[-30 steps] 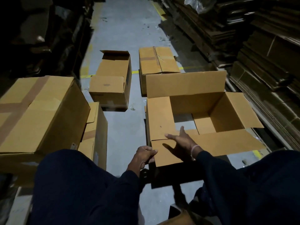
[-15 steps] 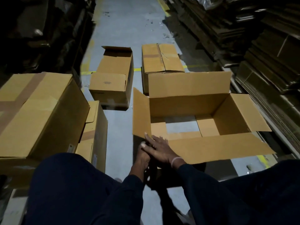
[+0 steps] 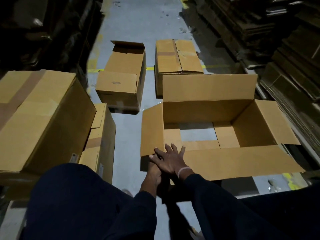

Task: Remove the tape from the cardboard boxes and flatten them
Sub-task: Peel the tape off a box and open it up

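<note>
Handling the open box on the floor before you should be easy: it looks light, stiff along the creases and floppy at the flaps. Your right hand lies flat, fingers spread, on its near-left corner; your left hand beneath is hidden, grip unclear. Take it by opposite corners. Five boxes show, three with tape.

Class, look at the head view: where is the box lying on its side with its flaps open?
The tipped box lies on the grey floor left of centre, beside the taped shut box and beyond the big open box.
</note>
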A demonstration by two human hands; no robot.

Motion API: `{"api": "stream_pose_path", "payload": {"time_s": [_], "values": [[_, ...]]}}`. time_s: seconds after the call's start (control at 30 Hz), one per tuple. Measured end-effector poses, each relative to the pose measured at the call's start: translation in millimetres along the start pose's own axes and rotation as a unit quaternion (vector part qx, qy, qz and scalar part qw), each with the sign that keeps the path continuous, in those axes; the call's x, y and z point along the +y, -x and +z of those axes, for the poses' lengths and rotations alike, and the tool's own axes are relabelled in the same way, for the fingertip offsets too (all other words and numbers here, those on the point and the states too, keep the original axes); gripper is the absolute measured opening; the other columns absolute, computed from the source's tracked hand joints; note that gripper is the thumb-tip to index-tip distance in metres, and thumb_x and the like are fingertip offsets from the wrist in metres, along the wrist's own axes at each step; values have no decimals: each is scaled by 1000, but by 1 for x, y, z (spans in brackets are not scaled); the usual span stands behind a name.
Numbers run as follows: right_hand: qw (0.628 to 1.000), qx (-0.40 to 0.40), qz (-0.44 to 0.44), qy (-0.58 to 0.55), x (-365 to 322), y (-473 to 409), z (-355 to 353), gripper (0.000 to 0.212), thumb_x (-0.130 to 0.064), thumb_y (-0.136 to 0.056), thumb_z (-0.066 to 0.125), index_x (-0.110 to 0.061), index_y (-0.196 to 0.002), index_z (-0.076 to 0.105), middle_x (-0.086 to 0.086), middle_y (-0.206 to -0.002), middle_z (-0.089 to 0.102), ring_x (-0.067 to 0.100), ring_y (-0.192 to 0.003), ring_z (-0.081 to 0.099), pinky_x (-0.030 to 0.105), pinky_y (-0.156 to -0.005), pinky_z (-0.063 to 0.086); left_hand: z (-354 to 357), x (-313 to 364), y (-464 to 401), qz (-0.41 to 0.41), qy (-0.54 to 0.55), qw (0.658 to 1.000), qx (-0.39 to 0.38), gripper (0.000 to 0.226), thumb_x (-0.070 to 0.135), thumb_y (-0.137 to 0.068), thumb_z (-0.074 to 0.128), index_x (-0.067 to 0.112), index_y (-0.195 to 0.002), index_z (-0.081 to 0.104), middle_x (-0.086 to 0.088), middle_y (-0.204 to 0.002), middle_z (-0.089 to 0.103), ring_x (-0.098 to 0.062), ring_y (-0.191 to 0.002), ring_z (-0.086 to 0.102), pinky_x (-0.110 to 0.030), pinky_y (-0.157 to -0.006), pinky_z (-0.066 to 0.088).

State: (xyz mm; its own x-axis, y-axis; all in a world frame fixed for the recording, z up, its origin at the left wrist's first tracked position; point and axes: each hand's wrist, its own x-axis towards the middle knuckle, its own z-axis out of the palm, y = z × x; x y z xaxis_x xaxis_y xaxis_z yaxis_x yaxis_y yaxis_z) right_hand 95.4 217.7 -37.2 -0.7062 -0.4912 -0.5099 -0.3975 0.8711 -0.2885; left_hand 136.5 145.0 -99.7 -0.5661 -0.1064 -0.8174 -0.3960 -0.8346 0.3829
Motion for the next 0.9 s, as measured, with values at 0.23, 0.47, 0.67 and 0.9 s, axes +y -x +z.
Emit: {"api": "stream_pose_path", "payload": {"time_s": [0.23, 0.47, 0.67, 0.9], "values": [[992, 19, -97, -73, 41, 45, 1, 97, -90, -88, 31, -42, -163, -7, -3, -172, -18, 24, -157, -23, 53, -126, -12, 6, 15, 6, 126, -173, 975, 56, 45, 50, -94, 71, 12, -116, 61, -8, -110, 72, -28, -104, 68, -46, -94, 56], [991, 4, -117, 68, 69, 90, -3, 123, -98, -76, 39, -31, -163, -16, 3, -169, -27, 31, -154, -27, 61, -123, -13, 35, 22, 9, 147, -90, 983, 61, 34, 40, -105, 58, 12, -121, 66, -6, -102, 76, -23, -96, 71, -34, -76, 55], [994, 69, -76, 49, 61, 98, -16, 113, -98, -81, 25, -28, -165, -8, 6, -170, -22, 30, -156, -25, 63, -123, -12, 58, 37, 29, 180, -117, 976, 35, 33, 45, -105, 55, 16, -118, 65, -7, -105, 77, -25, -101, 73, -41, -88, 59], [985, 128, -89, -76, 38, 111, -36, 102, -91, -89, 22, -31, -164, -12, 1, -169, -28, 20, -153, -33, 56, -125, -13, 92, 68, 87, 277, -198, 939, 47, 40, 50, -106, 49, 13, -108, 64, -9, -100, 74, -26, -93, 71, -42, -85, 59]]}}
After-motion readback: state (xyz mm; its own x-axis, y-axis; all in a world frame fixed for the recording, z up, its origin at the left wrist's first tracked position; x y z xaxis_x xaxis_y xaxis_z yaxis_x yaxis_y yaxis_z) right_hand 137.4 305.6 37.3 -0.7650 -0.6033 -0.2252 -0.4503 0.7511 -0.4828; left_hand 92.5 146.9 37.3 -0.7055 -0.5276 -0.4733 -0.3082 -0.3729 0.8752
